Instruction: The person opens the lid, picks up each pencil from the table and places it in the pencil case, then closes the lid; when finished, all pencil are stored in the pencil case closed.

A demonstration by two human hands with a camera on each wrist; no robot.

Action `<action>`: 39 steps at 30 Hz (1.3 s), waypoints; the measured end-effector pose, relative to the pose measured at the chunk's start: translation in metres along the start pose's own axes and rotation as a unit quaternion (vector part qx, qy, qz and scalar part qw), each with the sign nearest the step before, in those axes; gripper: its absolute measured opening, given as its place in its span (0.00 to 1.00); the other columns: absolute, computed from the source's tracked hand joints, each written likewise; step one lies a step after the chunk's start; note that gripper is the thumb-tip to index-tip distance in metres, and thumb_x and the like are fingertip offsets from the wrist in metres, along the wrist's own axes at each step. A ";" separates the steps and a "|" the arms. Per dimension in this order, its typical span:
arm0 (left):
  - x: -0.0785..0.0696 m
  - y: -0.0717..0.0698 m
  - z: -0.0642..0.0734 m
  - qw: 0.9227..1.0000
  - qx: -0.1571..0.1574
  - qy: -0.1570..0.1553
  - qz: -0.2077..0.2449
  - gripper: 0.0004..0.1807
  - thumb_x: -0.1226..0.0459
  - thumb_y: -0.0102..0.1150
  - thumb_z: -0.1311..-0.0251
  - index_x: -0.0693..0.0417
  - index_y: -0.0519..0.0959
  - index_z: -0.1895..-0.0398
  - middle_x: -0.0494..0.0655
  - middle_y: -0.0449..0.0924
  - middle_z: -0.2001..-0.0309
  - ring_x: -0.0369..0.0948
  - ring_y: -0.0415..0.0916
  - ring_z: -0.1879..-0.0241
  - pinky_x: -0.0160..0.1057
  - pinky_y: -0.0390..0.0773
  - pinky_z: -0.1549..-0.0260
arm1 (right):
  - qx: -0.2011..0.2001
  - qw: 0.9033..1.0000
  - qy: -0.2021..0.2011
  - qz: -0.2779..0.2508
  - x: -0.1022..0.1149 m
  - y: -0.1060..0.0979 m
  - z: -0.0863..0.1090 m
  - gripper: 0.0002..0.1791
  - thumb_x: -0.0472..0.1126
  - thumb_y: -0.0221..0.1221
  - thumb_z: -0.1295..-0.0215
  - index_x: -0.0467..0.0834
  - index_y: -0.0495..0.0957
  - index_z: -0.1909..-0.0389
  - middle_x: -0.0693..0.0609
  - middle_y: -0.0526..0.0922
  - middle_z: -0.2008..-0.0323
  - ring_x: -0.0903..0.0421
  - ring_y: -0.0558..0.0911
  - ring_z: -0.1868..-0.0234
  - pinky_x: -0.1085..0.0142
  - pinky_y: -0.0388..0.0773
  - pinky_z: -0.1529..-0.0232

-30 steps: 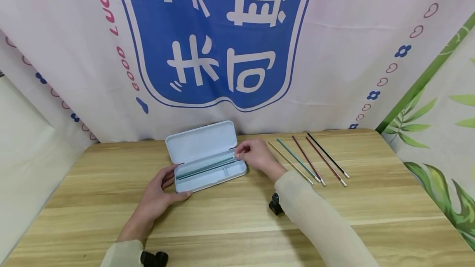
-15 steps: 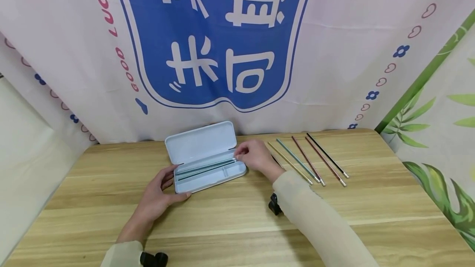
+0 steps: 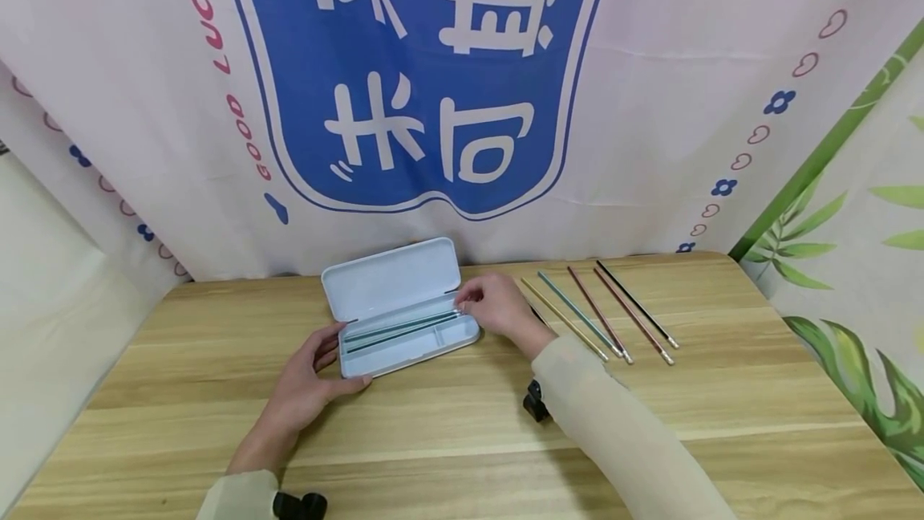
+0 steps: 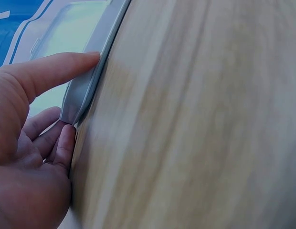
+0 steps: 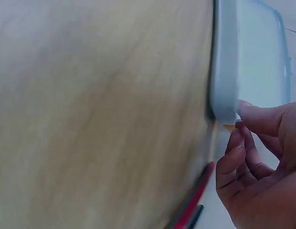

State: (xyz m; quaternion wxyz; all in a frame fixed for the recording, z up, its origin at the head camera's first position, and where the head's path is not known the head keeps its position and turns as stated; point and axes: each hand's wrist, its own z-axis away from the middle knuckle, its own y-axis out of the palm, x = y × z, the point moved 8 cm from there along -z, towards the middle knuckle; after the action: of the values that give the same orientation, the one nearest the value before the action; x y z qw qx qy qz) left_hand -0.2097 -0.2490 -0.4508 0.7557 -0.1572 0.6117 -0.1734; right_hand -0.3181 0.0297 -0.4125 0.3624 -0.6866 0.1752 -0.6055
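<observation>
A light blue pencil case (image 3: 393,355) lies with its lid (image 3: 393,279) raised. Two dark greenish pencils (image 3: 404,332) lie lengthwise inside, slightly apart at their left ends. My left hand (image 3: 306,379) holds the case's left front corner. In the left wrist view the thumb (image 4: 71,67) presses the front wall, with the fingers at the end wall. At the right end of the case my right hand (image 3: 498,303) pinches the end of a pencil between thumb and fingertips. The fingertips hide that end, and in the right wrist view the case wall (image 5: 224,71) covers the pencil.
Right of the case, several pencils lie slanted on the wooden table (image 3: 447,440): a yellow pencil (image 3: 563,317), a blue pencil (image 3: 577,311), red ones and a black pencil (image 3: 635,299). A dark one lies partly behind my right wrist. A printed curtain (image 3: 650,143) hangs behind the table.
The two pencils in the case have spread apart at their left ends. My right hand has shifted very slightly, and a dark pencil shows behind its wrist. My left hand stays put.
</observation>
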 end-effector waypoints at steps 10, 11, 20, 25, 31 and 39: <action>-0.002 0.001 0.001 1.000 0.000 0.002 0.002 0.57 0.62 0.83 0.44 0.53 0.57 0.15 0.61 0.64 0.20 0.59 0.64 0.21 0.57 0.64 0.22 | -0.048 0.995 -0.041 -0.075 0.015 -0.061 0.028 0.06 0.37 0.68 0.29 0.41 0.91 0.58 0.48 0.90 0.63 0.54 0.83 0.63 0.65 0.80 0.61; -0.002 0.001 0.000 1.000 0.000 0.002 0.000 0.57 0.61 0.83 0.44 0.53 0.57 0.15 0.61 0.64 0.20 0.59 0.64 0.21 0.57 0.64 0.22 | -0.052 0.995 -0.039 -0.080 0.014 -0.069 0.033 0.06 0.38 0.68 0.28 0.41 0.91 0.57 0.47 0.90 0.63 0.54 0.83 0.64 0.65 0.80 0.61; -0.001 0.000 -0.001 1.000 0.003 0.007 -0.004 0.58 0.61 0.83 0.44 0.53 0.57 0.15 0.62 0.64 0.20 0.61 0.63 0.21 0.59 0.64 0.22 | -0.091 0.981 0.043 -0.163 -0.032 -0.122 0.088 0.13 0.44 0.70 0.28 0.42 0.88 0.48 0.47 0.89 0.62 0.54 0.84 0.67 0.65 0.85 0.66; -0.002 0.001 -0.001 1.000 0.006 0.006 -0.005 0.58 0.61 0.83 0.44 0.54 0.56 0.14 0.63 0.63 0.19 0.61 0.63 0.21 0.60 0.63 0.22 | -0.116 0.974 0.091 -0.170 -0.074 -0.138 0.119 0.16 0.44 0.69 0.27 0.39 0.86 0.46 0.47 0.88 0.62 0.52 0.86 0.65 0.64 0.87 0.66; -0.003 0.001 -0.001 1.000 0.008 0.004 0.000 0.58 0.62 0.82 0.44 0.54 0.55 0.14 0.63 0.62 0.19 0.61 0.62 0.21 0.59 0.63 0.21 | -0.129 0.963 0.120 -0.203 -0.129 -0.148 0.141 0.20 0.41 0.68 0.26 0.31 0.82 0.42 0.52 0.89 0.62 0.58 0.87 0.67 0.65 0.88 0.65; -0.001 0.001 -0.003 1.000 0.007 -0.014 -0.002 0.58 0.61 0.83 0.44 0.52 0.56 0.14 0.60 0.62 0.19 0.57 0.64 0.22 0.41 0.68 0.29 | -0.123 0.947 0.179 -0.236 -0.184 -0.164 0.155 0.25 0.40 0.67 0.26 0.28 0.78 0.37 0.60 0.88 0.66 0.62 0.85 0.67 0.68 0.86 0.66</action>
State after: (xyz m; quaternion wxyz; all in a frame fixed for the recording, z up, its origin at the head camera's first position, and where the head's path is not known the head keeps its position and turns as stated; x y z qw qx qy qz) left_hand -0.2125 -0.2481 -0.4509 0.7649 -0.1555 0.5995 -0.1769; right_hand -0.2396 0.3096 -0.4262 0.0848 -0.6282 0.1433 -0.7601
